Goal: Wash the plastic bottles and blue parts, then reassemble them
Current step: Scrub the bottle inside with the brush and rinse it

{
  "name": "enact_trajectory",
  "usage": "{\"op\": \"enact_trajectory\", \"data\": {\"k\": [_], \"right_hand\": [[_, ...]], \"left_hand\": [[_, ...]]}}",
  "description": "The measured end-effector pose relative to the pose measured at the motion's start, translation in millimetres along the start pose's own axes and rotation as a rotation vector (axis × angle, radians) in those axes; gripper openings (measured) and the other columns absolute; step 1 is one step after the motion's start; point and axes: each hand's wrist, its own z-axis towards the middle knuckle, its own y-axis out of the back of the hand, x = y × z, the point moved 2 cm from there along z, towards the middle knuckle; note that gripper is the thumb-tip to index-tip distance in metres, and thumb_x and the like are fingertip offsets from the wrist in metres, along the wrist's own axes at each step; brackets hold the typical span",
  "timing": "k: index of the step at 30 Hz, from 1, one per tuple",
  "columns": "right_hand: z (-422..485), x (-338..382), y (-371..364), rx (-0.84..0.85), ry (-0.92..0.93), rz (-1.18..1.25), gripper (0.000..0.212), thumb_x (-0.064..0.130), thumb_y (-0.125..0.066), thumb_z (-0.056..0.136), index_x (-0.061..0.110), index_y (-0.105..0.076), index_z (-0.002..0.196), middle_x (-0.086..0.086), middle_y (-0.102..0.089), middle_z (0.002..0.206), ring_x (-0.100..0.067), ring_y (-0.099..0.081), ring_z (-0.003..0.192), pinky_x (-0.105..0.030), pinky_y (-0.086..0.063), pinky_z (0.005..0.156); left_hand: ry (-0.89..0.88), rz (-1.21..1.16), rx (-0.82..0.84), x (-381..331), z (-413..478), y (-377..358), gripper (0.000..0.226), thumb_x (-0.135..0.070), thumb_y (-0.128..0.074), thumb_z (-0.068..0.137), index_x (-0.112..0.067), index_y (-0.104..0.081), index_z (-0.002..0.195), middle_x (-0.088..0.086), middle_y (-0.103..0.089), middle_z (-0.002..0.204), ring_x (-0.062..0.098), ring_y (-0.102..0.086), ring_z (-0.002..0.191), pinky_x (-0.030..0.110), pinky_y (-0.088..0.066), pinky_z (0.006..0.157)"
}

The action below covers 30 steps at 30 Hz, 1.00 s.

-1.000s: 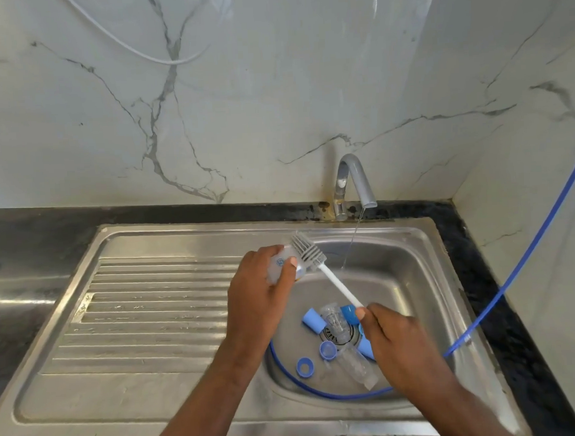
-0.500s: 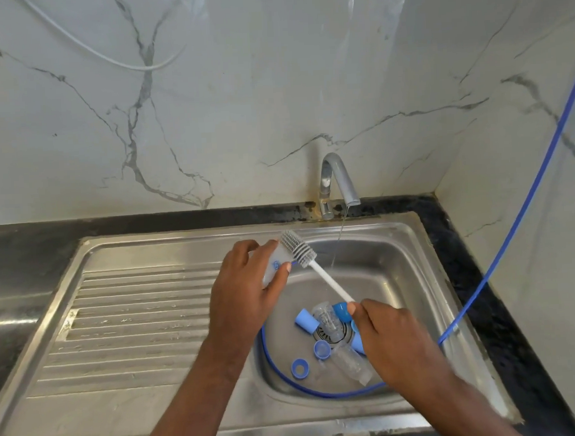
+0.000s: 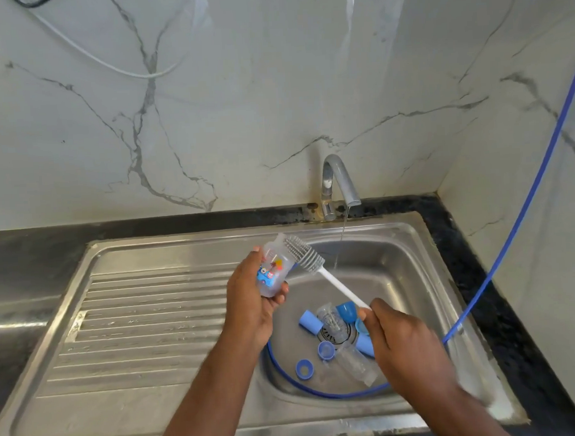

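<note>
— Below the tap, in the head view, what does the person hold?

— Just left of the tap's thin water stream, the left hand grips a clear printed bottle. Its fingers and thumb are curled round the body, and the neck is tilted up toward the tap. Below and right of the tap, the right hand has its fingers closed on the white handle of a bottle brush. The grey bristle head lies against the bottle's upper side.

— And what sits around them or gets in the way?

— Straight below the tap, the sink basin holds loose pieces round the drain: a blue cap, a blue cup, two blue rings, a second clear bottle on its side, and another clear piece too blurred to name. The right hand hides part of one more blue part. A blue hose runs down the wall right of the tap, crosses the rim and loops along the basin floor beneath both forearms. Left of the tap lies the ribbed draining board; high up on that side, a white cable hangs on the marble.
</note>
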Motion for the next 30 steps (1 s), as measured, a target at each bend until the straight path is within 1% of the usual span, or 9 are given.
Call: {"op": "enact_trajectory", "data": {"k": [2, 4, 10, 14, 16, 21, 24, 26, 30], "right_hand": [[2, -4, -2, -0.089, 0.054, 0.004, 0.028, 0.044, -0.045, 0.099, 0.028, -0.035, 0.078, 0.010, -0.030, 0.052, -0.012, -0.028, 0.044, -0.028, -0.022, 0.043], [6, -4, -2, -0.155, 0.097, -0.019, 0.029, 0.042, -0.046, 0.098, 0.021, -0.044, 0.077, 0.011, -0.031, 0.054, -0.014, -0.028, 0.043, -0.026, -0.025, 0.041], [6, -26, -6, -0.225, 0.103, -0.009, 0.026, 0.038, -0.047, 0.097, 0.018, -0.048, 0.079, 0.012, -0.032, 0.057, -0.016, -0.031, 0.045, -0.030, -0.029, 0.039], [17, -18, -4, -0.235, 0.141, -0.042, 0.025, 0.034, -0.052, 0.098, 0.016, -0.052, 0.081, 0.010, -0.037, 0.057, -0.019, -0.037, 0.043, -0.035, -0.035, 0.036], [18, -26, -3, -0.222, 0.133, -0.059, 0.023, 0.033, -0.054, 0.097, 0.016, -0.052, 0.081, 0.009, -0.040, 0.057, -0.019, -0.039, 0.043, -0.031, -0.034, 0.038], [10, -50, 1, -0.111, 0.058, -0.025, 0.026, 0.044, -0.045, 0.098, 0.025, -0.044, 0.080, 0.014, -0.029, 0.055, -0.009, -0.031, 0.047, -0.024, -0.022, 0.044], [6, -48, -2, -0.001, -0.026, -0.038, 0.038, 0.059, -0.027, 0.097, 0.028, -0.040, 0.080, 0.008, -0.040, 0.054, -0.014, -0.044, 0.051, -0.032, -0.036, 0.047], [4, -41, -2, 0.045, -0.053, -0.068, 0.041, 0.059, -0.024, 0.099, 0.026, -0.044, 0.084, 0.006, -0.045, 0.058, -0.019, -0.051, 0.059, -0.037, -0.044, 0.056], [9, -22, 0, 0.048, -0.044, -0.008, 0.038, 0.056, -0.029, 0.100, 0.026, -0.043, 0.081, 0.004, -0.045, 0.056, -0.017, -0.044, 0.052, -0.034, -0.037, 0.052]], "left_hand": [[0.183, -0.092, 0.047, 5, -8, -8, 0.038, -0.039, -0.062, 0.095, -0.006, -0.063, 0.114, 0.018, -0.066, 0.088, 0.018, -0.055, 0.049, 0.022, -0.047, 0.040], [0.256, -0.154, 0.085, 8, -16, -15, 0.042, -0.038, -0.061, 0.096, -0.003, -0.061, 0.119, 0.022, -0.066, 0.089, 0.017, -0.055, 0.047, 0.020, -0.043, 0.035], [0.296, -0.196, 0.124, 0, -16, -16, 0.048, -0.039, -0.057, 0.099, -0.001, -0.058, 0.128, 0.024, -0.067, 0.086, 0.016, -0.050, 0.044, 0.017, -0.040, 0.032], [0.337, -0.192, 0.170, 4, -16, -18, 0.046, -0.040, -0.052, 0.101, -0.001, -0.056, 0.125, 0.022, -0.065, 0.078, 0.015, -0.049, 0.041, 0.016, -0.035, 0.029], [0.349, -0.196, 0.208, 2, -14, -17, 0.048, -0.041, -0.050, 0.102, -0.001, -0.056, 0.128, 0.021, -0.064, 0.079, 0.015, -0.050, 0.041, 0.015, -0.035, 0.028], [0.248, -0.200, 0.212, 3, -6, -11, 0.049, -0.043, -0.054, 0.098, -0.005, -0.056, 0.129, 0.019, -0.066, 0.086, 0.017, -0.054, 0.047, 0.018, -0.039, 0.032], [0.158, -0.190, 0.182, 3, -3, -8, 0.058, -0.046, -0.063, 0.087, -0.008, -0.058, 0.131, 0.019, -0.065, 0.100, 0.019, -0.058, 0.060, 0.020, -0.046, 0.038], [0.087, -0.136, 0.162, 6, -1, -6, 0.057, -0.043, -0.066, 0.086, -0.008, -0.058, 0.130, 0.016, -0.065, 0.103, 0.019, -0.058, 0.069, 0.021, -0.050, 0.045], [-0.014, -0.028, 0.136, 19, -4, -7, 0.056, -0.042, -0.067, 0.087, -0.006, -0.056, 0.128, 0.018, -0.062, 0.103, 0.020, -0.058, 0.069, 0.022, -0.046, 0.047]]}}
